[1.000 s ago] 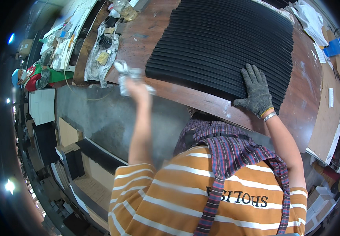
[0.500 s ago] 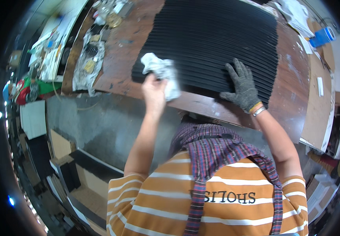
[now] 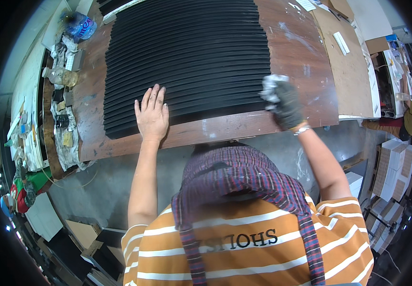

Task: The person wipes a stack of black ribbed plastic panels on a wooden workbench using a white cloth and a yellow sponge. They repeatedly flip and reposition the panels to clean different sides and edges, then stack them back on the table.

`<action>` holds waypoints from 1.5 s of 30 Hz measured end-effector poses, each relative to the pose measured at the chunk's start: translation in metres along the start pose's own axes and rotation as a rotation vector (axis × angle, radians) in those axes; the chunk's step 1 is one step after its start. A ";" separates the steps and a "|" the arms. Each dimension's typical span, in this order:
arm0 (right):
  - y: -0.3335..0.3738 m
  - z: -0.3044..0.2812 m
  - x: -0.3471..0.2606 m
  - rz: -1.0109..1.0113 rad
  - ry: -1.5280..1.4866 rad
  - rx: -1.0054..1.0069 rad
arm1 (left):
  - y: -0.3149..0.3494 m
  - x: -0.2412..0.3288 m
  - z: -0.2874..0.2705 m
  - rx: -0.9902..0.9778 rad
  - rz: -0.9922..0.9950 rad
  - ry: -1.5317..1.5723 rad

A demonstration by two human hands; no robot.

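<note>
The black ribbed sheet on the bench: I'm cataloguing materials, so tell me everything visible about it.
The black ribbed sheet is a large matt panel of close parallel ridges, like pleated rubber or plastic. It lies flat on the brown wooden bench, its far edge cut off by the picture. The bare left hand presses flat on its near edge; the gloved right hand, clutching a white rag, is at its right corner.

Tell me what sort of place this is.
Most likely a workshop or small factory. A stained wooden workbench carries a large black ribbed sheet; the left hand presses on it, and the gloved right hand holds a white rag. Stacked white boxes stand nearby.
</note>
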State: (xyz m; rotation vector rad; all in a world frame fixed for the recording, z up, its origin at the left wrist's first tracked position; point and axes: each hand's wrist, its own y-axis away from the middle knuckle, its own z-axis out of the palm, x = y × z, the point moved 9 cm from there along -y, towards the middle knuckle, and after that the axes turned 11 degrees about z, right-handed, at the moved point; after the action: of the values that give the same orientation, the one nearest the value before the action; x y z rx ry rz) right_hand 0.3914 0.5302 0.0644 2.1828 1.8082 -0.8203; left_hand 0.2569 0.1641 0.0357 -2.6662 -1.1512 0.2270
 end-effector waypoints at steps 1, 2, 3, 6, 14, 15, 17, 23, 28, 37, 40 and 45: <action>-0.001 -0.027 0.027 0.147 0.157 0.030 | 0.000 0.001 -0.001 0.011 -0.012 -0.009; 0.000 -0.046 0.031 0.244 0.118 0.130 | 0.000 0.003 0.002 -0.033 -0.009 -0.004; -0.001 -0.064 0.021 0.222 0.102 0.200 | -0.001 0.003 0.001 -0.027 -0.014 -0.005; 0.004 -0.035 -0.104 -0.286 -0.030 0.439 | -0.003 0.001 -0.004 -0.013 -0.021 -0.003; 0.011 -0.009 -0.050 -0.223 0.157 0.109 | -0.003 0.001 -0.004 -0.003 -0.009 -0.022; 0.015 -0.007 -0.036 -0.167 0.214 0.053 | -0.003 0.002 -0.002 -0.020 -0.009 -0.017; 0.021 -0.008 -0.035 -0.128 0.276 0.124 | -0.003 0.002 -0.005 0.008 -0.014 -0.013; 0.018 0.014 -0.076 -0.170 0.288 0.129 | -0.004 0.000 -0.005 -0.014 -0.003 -0.004; 0.018 -0.051 -0.042 -0.153 0.300 0.222 | -0.003 -0.001 -0.003 -0.026 -0.039 -0.005; -0.048 0.080 -0.148 -0.398 0.017 0.051 | -0.005 0.002 -0.007 -0.022 -0.008 -0.003; -0.055 0.022 -0.065 -0.228 0.067 0.140 | -0.004 0.001 -0.004 -0.029 -0.016 -0.002; -0.085 -0.033 -0.006 0.109 0.200 0.225 | -0.002 0.002 -0.005 0.007 -0.014 0.015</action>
State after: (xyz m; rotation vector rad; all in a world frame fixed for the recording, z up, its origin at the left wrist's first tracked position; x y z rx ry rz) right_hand 0.3199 0.5610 0.1119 2.5637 1.7366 -0.8449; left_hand 0.2578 0.1662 0.0412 -2.6482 -1.1625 0.2077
